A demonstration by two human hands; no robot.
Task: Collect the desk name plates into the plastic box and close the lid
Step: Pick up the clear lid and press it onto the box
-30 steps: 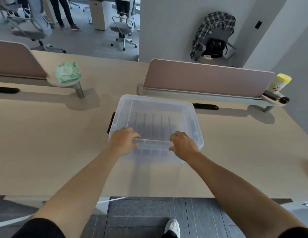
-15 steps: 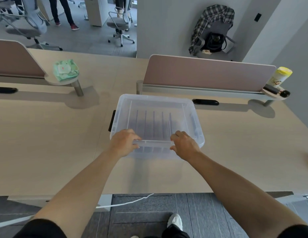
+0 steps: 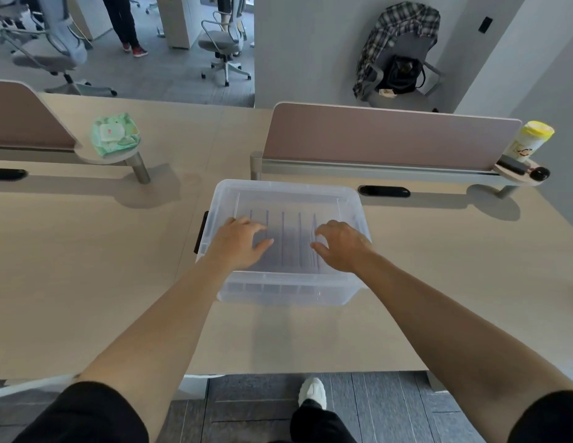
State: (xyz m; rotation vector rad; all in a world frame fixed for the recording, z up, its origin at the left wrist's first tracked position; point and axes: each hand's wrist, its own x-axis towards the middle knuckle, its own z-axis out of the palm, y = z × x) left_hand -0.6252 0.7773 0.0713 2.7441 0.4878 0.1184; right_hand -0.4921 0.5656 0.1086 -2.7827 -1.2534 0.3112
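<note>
Head view: the plastic box (image 3: 285, 292) sits on the counter (image 3: 87, 266) straight ahead of the person, just in front of the divider screen (image 3: 390, 135). Its clear lid (image 3: 288, 195) lies flat on top. The left hand (image 3: 239, 243) and right hand (image 3: 341, 244) both rest on the lid's near half, apart from each other. Their fingers (image 3: 259, 227) are loosely spread and slightly bent, and they hold nothing.

Through the lid show 5 dark parallel lines, probably the name plates (image 3: 282, 231) standing on edge. Their length runs away from the person. The box's long axis lies left to right, with a black latch (image 3: 201, 231) on its left end. Whether that latch is fastened cannot be told.

The collecting looks done, and the step in hand seems to be closing the lid. The next move calls for pressing the lid evenly onto the rim, then securing the end latches, the right 1 being hidden here.
</note>
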